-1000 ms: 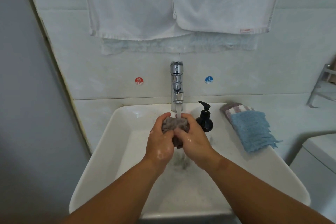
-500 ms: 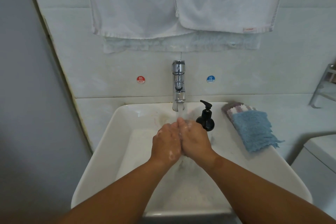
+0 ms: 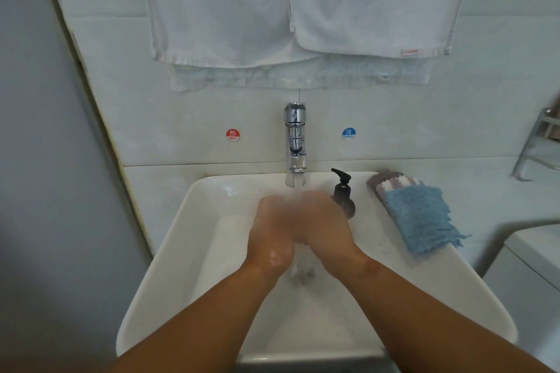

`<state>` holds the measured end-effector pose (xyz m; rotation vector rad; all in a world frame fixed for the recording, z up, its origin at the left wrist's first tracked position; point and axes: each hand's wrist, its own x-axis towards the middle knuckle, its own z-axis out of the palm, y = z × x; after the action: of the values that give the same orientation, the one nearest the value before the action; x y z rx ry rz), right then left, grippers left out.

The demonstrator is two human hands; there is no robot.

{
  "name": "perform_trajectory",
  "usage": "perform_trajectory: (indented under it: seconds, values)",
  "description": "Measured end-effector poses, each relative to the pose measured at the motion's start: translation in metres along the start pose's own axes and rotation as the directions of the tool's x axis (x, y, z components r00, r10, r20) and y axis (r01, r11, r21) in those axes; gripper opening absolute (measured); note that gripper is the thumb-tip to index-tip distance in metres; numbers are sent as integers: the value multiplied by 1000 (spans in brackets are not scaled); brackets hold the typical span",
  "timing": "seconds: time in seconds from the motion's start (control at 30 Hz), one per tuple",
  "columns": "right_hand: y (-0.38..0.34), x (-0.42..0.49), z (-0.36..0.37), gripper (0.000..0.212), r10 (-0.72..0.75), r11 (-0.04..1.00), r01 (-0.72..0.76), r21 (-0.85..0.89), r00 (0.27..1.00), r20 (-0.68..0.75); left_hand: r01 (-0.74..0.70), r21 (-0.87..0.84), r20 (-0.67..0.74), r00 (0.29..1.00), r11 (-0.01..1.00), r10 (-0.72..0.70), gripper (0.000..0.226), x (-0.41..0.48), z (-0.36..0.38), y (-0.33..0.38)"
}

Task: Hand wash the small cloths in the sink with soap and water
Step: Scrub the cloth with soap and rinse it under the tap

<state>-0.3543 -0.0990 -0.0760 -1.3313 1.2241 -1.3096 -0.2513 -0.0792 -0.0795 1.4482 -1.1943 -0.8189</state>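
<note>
Left hand (image 3: 271, 236) and right hand (image 3: 325, 227) were pressed together under the running faucet (image 3: 295, 142), over the sink (image 3: 181, 251). Both blurred; grip of each could not be told. Blue cloth (image 3: 421, 218) lay on striped cloth (image 3: 394, 182) at the sink's far right rim, just right of the soap pump (image 3: 342, 188).
</note>
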Motion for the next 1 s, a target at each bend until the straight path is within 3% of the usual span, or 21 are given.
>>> perform_trajectory:
  seconds: [0.07,0.13,0.27,0.37,0.47,0.6,0.7,0.8,0.87,1.0]
  values:
    - [-3,0,-2,25,-3,1000,2,31,1000,7,78,-181,90,994,980,-62,37,0,1,0]
    - [-6,-1,-3,35,5,998,-8,64,999,36,131,-259,135,986,957,-98,31,-2,2,2]
    - [-1,-5,3,27,-40,999,37,27,992,116,8,-106,-37,999,994,-12,16,3,2,-2]
    - [1,-6,8,17,-37,999,33,35,992,119,-5,-55,-42,999,998,3,19,0,0,2]
    - [5,-2,9,11,-78,994,82,-70,995,61,-13,-8,-38,999,1000,12,24,0,1,2]
    - [7,1,10,27,-99,969,96,-230,995,-4,10,50,-29,1000,999,-8,37,-1,4,7]
    - [2,1,8,43,-97,944,102,-314,995,32,-36,159,-15,999,987,39,46,-1,3,11]
    - [3,1,9,61,-56,944,65,-322,998,35,-9,259,-28,999,966,17,61,-2,0,14]
    - [4,0,10,66,-40,947,40,-320,999,6,14,219,-16,1000,976,-11,65,-2,2,10]
    - [3,0,5,33,-83,967,80,-243,997,-1,-14,50,-33,999,999,15,31,-1,3,0]
